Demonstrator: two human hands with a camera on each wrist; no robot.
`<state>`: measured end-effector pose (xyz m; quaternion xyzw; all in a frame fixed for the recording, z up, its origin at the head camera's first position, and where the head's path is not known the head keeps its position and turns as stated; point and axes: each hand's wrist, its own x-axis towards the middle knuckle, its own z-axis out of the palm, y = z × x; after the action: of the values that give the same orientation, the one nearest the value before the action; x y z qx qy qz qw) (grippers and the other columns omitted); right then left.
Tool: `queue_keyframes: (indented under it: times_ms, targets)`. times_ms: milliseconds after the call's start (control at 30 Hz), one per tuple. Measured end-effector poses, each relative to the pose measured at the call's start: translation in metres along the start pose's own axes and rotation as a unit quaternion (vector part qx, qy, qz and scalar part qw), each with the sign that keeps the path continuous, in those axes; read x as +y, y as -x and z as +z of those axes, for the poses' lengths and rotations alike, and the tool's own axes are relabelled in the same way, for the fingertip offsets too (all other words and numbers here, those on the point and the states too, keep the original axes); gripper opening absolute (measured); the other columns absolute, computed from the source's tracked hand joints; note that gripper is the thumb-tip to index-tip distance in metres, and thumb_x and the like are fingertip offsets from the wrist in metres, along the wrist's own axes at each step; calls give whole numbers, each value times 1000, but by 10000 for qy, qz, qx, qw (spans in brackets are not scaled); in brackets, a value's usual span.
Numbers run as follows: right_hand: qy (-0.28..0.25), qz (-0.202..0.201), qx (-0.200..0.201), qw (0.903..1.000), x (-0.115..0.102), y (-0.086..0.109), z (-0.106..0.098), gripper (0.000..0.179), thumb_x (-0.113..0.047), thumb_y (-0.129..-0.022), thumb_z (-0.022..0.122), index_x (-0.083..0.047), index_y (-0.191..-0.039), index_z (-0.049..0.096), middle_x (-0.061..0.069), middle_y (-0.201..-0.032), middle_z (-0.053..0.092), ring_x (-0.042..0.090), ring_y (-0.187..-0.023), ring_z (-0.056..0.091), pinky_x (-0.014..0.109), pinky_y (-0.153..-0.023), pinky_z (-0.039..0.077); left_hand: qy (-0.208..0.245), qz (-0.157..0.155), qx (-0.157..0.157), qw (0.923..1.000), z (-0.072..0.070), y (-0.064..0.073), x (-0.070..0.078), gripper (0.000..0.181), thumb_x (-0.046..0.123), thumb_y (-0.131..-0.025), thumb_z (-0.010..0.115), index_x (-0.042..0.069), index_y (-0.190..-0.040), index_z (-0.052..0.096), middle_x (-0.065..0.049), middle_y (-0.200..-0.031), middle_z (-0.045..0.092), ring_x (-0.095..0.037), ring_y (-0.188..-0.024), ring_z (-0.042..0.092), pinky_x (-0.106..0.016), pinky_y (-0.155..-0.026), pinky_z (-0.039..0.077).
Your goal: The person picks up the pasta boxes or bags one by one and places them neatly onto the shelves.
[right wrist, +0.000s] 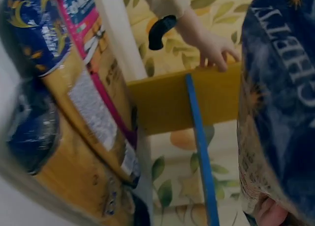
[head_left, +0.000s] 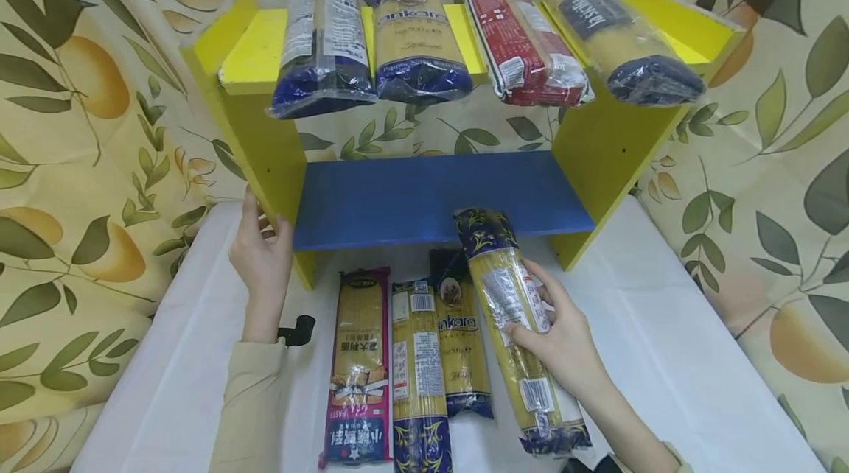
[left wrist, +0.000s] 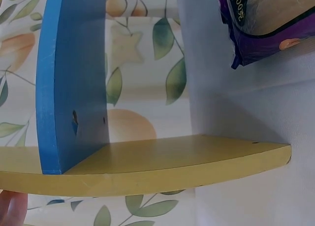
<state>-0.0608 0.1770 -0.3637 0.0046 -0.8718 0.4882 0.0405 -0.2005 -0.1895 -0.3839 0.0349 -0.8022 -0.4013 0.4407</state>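
My right hand grips a long clear packet of spaghetti with dark blue ends, fingers on its right side and thumb across its front. The packet is tilted, and its top overlaps the blue shelf board. In the right wrist view, the packet's blue end is large and close, with a bit of finger below it. My left hand touches the outer side of the yellow side panel, fingers pointing up. One of its fingertips shows beside the panel in the left wrist view.
Below the shelf, a pink-edged pasta packet, a blue-ended spaghetti packet and an Ankara packet lie on the white cloth. Several packets, including a red one, lie on the yellow top shelf. Patterned curtains surround it.
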Motion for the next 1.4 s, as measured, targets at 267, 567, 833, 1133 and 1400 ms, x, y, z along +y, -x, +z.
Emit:
queue_keyframes:
  times_ms: [267,567,833,1133,1400]
  targets:
    - [-171,-248,-118,9995,-26,-51,27,87,-16,-76,72,-27,-150,28,16,-148,42,38,-126,50,57,-98,48,-30,0,0,10000,-1,2,0,51,11,-87,56,19,-137,52,-19,-105,71,-36,-84,72,-47,-66,61]
    - [-804,-231,-235,9962,-47,-119,74,86,-16,-75,69,-27,-150,29,16,-124,56,29,-89,63,33,-63,58,-2,-7,-21,10000,-1,1,-2,54,8,-86,58,21,-138,51,-20,-104,71,-37,-85,72,-48,-68,61]
    - [-980,-289,-231,9945,-76,-162,107,81,-14,-77,68,-17,-149,32,5,-76,63,9,-42,37,22,-41,36,139,-69,-58,9999,3,-1,-2,55,7,-87,58,23,-139,51,-19,-106,71,-37,-87,72,-47,-69,61]
    - [-542,48,42,9985,-96,-195,151,86,-21,-72,69,-23,-149,32,13,-100,68,19,-62,55,25,-48,47,122,-176,-60,9998,3,-1,3,55,10,-87,58,24,-140,50,-19,-106,71,-36,-85,72,-46,-69,61]
    - [-248,-16,71,9997,-103,-205,179,82,-21,-73,69,-19,-148,35,13,-101,71,24,-70,63,31,-54,51,69,-224,46,9997,2,2,4,56,6,-86,56,22,-139,51,-19,-106,71,-37,-85,71,-48,-68,60]
